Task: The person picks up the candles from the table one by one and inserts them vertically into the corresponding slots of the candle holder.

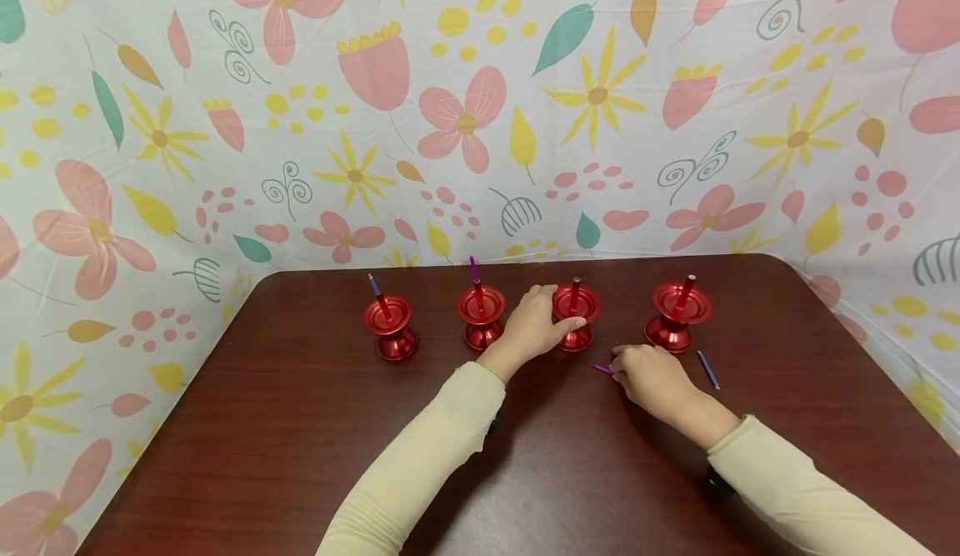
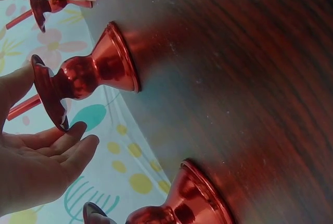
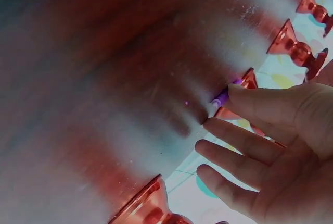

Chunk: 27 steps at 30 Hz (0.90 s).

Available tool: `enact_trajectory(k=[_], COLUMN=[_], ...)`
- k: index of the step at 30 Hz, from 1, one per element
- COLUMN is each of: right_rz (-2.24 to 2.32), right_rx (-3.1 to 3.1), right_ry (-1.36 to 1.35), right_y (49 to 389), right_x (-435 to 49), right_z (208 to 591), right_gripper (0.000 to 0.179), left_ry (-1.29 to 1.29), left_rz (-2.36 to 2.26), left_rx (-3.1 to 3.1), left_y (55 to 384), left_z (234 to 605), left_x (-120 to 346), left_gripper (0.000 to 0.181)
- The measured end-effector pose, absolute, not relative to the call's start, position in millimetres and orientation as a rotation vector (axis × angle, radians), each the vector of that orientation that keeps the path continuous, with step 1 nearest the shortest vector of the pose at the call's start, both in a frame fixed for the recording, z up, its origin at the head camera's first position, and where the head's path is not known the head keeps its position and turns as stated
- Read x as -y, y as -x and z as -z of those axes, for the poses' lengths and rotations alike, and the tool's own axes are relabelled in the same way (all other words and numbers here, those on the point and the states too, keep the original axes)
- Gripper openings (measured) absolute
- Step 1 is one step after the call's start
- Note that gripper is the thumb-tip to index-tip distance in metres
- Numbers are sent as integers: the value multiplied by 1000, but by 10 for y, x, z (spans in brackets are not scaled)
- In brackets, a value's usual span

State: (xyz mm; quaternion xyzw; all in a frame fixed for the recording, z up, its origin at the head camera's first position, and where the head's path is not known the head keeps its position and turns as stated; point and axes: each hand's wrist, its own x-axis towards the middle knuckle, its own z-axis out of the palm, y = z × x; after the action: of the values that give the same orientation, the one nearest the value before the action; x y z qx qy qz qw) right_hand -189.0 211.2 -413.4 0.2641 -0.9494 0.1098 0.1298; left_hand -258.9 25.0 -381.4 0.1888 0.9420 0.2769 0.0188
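My left hand [image 1: 532,324] holds the dish rim of the third red candle holder from the left [image 1: 576,339], thumb on one side and fingers on the other. That holder [image 2: 80,75] stands upright on the table, and its red center tube [image 1: 575,296] carries no candle. To its right, my right hand [image 1: 651,377] pinches a thin purple candle [image 1: 602,368] low at the tabletop. The right wrist view shows this candle [image 3: 221,97] between thumb and index finger, the other fingers spread. Part of it is hidden by the thumb.
Leftmost stands a red holder [image 1: 397,343] with a blue candle [image 1: 373,284]; beside it, another holder [image 1: 482,335] bears a purple candle [image 1: 474,269]. A fourth holder [image 1: 667,335] with a bare tube is at right. A blue candle [image 1: 708,370] lies near it. Behind the table [image 1: 300,456] hangs a floral cloth [image 1: 465,122].
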Motion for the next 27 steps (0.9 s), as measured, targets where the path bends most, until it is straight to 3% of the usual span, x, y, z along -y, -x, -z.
enact_trajectory(k=[12,21,27], right_rz=[-374,-506,-564], right_rx=[2729,2718,2626], right_ry=[-820,-733,-679], right_y=[1864,1848,1866], right_x=[-2123,-2217,-2273], right_z=[4151,4020,3895], right_gripper=[40,18,16], left_ry=[-568,-573,-571], left_rz=[-859,-857,-844], left_rx=[-2935,-2923,-2926], left_y=[2575,2574,2570], left_z=[3816,3807,3777], left_x=[-253,-247,-248], left_gripper=[69,70,70])
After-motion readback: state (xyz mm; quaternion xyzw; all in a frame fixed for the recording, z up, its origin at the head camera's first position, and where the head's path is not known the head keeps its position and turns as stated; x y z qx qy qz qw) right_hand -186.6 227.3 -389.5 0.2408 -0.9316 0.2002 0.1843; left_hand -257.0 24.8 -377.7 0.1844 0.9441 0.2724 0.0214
